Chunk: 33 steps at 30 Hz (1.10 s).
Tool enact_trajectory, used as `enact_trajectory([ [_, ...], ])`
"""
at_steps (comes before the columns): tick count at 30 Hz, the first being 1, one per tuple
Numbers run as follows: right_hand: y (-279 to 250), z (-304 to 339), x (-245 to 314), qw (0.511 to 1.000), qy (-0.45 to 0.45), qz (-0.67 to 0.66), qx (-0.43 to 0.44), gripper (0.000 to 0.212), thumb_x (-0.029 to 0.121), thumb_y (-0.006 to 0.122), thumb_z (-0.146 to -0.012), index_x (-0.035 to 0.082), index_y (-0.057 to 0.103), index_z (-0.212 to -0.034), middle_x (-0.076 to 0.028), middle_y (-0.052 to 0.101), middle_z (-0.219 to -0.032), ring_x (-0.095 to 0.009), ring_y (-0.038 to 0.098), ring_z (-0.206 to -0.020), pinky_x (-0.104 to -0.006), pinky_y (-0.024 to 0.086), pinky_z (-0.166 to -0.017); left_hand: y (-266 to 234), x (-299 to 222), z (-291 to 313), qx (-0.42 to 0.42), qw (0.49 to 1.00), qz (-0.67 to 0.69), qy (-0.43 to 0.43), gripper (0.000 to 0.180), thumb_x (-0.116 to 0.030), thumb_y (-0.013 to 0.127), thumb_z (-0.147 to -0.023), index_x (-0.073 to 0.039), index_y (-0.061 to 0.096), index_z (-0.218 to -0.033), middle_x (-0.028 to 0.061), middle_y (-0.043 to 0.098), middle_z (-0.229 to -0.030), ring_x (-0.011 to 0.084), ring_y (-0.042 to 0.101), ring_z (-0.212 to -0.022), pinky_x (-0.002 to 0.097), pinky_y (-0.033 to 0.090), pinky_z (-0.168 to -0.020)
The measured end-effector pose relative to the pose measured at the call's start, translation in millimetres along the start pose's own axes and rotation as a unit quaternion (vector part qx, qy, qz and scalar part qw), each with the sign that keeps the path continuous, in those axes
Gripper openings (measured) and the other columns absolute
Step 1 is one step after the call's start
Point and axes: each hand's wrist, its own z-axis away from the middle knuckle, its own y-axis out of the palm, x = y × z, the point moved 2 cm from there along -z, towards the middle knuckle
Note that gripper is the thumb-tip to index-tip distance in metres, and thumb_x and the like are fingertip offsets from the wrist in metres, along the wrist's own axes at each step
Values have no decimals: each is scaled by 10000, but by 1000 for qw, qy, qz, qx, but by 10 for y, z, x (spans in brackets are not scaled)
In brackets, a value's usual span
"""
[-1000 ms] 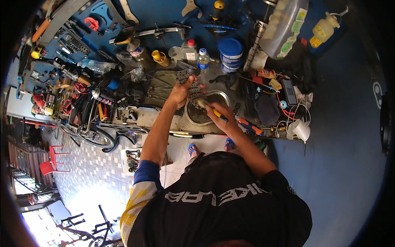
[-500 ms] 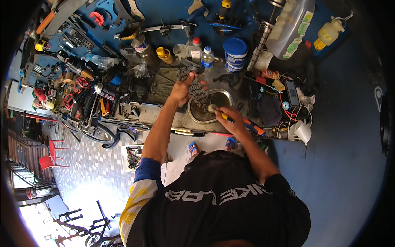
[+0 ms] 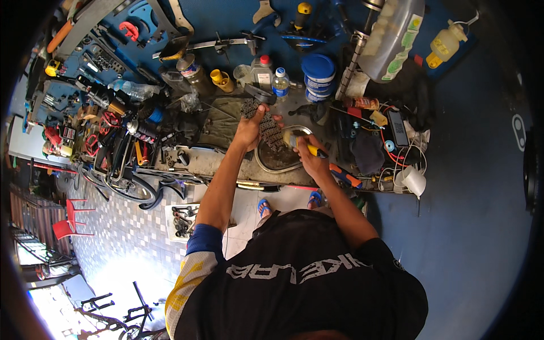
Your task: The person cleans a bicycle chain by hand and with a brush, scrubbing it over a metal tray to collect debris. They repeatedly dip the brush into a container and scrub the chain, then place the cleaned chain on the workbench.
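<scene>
- The left hand (image 3: 247,130) keeps a closed grip on a folded, dark grey metal chain bundle (image 3: 271,131), thumb across its upper part.
- The right hand (image 3: 313,158) has its grip wrapped around a yellow-and-black-handled brush with pale bristles (image 3: 290,139).
- The bristles point at the chain bundle's lower end; whether they touch it, I cannot tell.
- That lower end hangs over a rounded, silver-rimmed metal basin (image 3: 277,169), which sits on the worn, grimy counter (image 3: 218,163).
- Just right of the right hand lies an orange-and-blue tool handle (image 3: 347,176).
- Beyond the basin stand a clear plastic bottle with a blue cap (image 3: 280,86) and stacked blue-and-white round tubs (image 3: 318,76).
</scene>
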Motion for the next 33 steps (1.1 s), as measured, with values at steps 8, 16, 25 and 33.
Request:
enact_trajectory([
  [8, 77, 70, 332, 999, 13, -28, 18, 279, 293, 641, -1046, 29, 643, -958, -29, 653, -837, -98, 592, -791, -276, 463, -736, -84, 66, 70, -15, 1000, 6, 3, 319, -386, 551, -1079, -86, 553, -1188, 214, 728, -1131, 379, 731, -1035, 516, 622, -918],
  [16, -433, 81, -147, 946, -95, 303, 71, 273, 342, 692, -972, 69, 697, -977, -129, 691, -853, -293, 693, -825, -410, 516, -723, -216, -2, 64, -1, 1000, 22, -15, 336, -394, 627, -1044, -101, 559, -1193, 193, 735, -1116, 393, 732, -1042, 510, 632, -886],
  [25, -304, -123, 813, 972, -73, 218, 38, 285, 365, 689, -982, 94, 717, -1067, -101, 714, -809, -221, 715, -762, -351, 528, -680, -74, -5, 24, 79, 982, -170, 9, 298, -128, 801, -918, -14, 630, -1134, 155, 726, -1023, 287, 732, -969, 438, 641, -814],
  [33, 72, -318, 1048, 986, -99, 126, 39, 230, 271, 670, -1018, 46, 689, -1058, -102, 696, -798, -170, 692, -747, -309, 515, -660, 385, -246, 201, -15, 900, -433, -53, 524, -153, 848, -871, 109, 584, -1240, 186, 715, -1164, 226, 687, -1067, 353, 548, -901],
])
